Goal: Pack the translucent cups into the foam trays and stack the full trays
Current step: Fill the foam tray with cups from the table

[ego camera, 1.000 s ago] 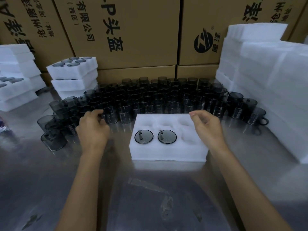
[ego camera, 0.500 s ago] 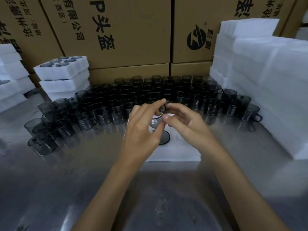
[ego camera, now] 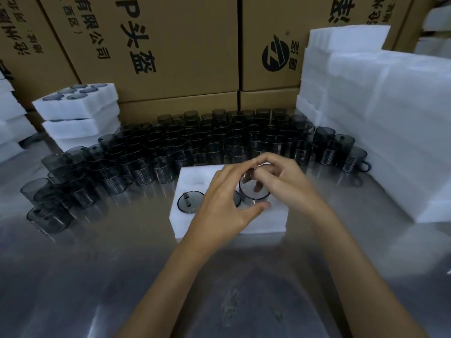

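Cartons (ego camera: 170, 45) wall off the back of our table (ego camera: 97, 276); blank foam slabs (ego camera: 390, 118) pile up at right. Loose cups (ego camera: 219, 137) crowd behind our foam tray (ego camera: 263, 223). Our left hand (ego camera: 219, 211) and right hand (ego camera: 285, 181) both pinch 1 cup (ego camera: 253, 189) just above the tray, beside a seated cup (ego camera: 190, 201).

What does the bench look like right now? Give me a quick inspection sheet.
Surface: shiny metal table, reflective.
Job's things: foam tray in front, one seated cup visible at its near left; another cup held over it; loose cups massed behind.
Clutter: nothing seen.
Grippers: left hand and right hand both grip the held cup.
Cables: nothing seen.
Surroundings: packed trays stacked far left, empty foam stack right, cardboard boxes behind.
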Tool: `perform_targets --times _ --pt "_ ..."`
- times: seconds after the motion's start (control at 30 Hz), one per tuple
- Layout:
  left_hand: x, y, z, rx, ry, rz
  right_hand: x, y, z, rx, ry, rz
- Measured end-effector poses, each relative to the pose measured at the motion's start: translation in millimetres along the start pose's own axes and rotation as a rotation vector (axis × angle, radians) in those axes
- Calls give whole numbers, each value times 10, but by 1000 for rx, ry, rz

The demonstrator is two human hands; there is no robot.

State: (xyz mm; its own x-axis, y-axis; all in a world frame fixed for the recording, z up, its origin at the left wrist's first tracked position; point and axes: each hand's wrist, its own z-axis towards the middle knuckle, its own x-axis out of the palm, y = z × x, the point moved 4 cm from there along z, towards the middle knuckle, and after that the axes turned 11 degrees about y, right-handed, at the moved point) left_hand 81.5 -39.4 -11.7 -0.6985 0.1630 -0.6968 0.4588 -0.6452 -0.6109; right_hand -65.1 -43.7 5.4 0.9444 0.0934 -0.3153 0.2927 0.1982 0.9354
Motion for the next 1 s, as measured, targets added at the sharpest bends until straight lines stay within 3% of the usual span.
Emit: perform_targets --times 0.17,0.53,1.0 --pt "33 41 -3 -42 20 25 -32 -53 -10 53 -37 48" --pt "166 97 12 -230 -132 7 -192 -85 -27 44 -115 45" --pt "170 112 -26 -266 -69 154 -203 -185 6 41 -64 -45"
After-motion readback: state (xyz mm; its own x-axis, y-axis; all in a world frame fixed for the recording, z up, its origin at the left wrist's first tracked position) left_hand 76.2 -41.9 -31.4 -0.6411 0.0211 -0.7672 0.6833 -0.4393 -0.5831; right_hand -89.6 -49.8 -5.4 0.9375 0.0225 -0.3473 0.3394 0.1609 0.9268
